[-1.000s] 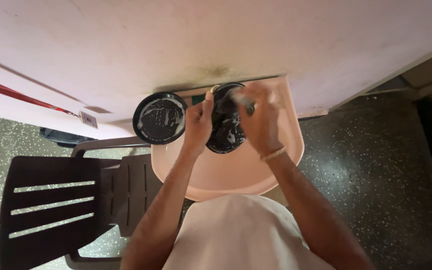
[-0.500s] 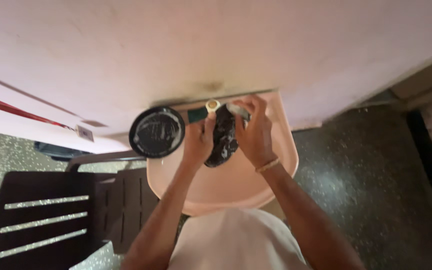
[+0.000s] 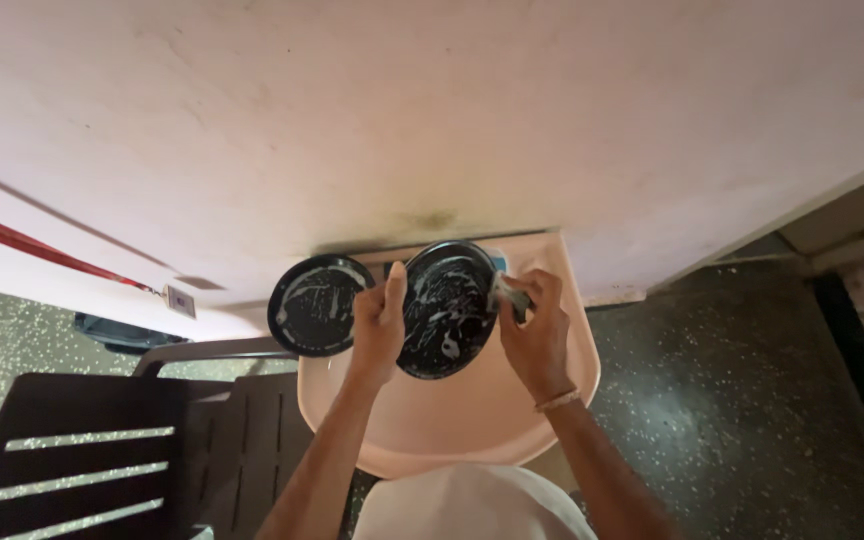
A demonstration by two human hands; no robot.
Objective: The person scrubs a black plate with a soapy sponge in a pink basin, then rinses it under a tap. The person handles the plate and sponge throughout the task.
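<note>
My left hand (image 3: 379, 328) grips the left rim of a black round plate (image 3: 447, 308) streaked with white soap foam, holding it tilted over a peach-coloured wash basin (image 3: 472, 420). My right hand (image 3: 532, 325) presses a small soapy scrubber (image 3: 505, 293) against the plate's right edge. A second black plate (image 3: 319, 304), also smeared with foam, rests on the basin's left corner, just left of my left hand.
A dark brown plastic chair (image 3: 112, 455) stands at the lower left, touching the basin's side. The pale wall (image 3: 432, 120) rises right behind the basin, with a red line (image 3: 42, 248) across it at left. Speckled dark floor (image 3: 752, 400) lies to the right.
The plate in my hands has turned to face up, its foamy surface now showing. My right hand slid to its right edge. The view shifted slightly.
</note>
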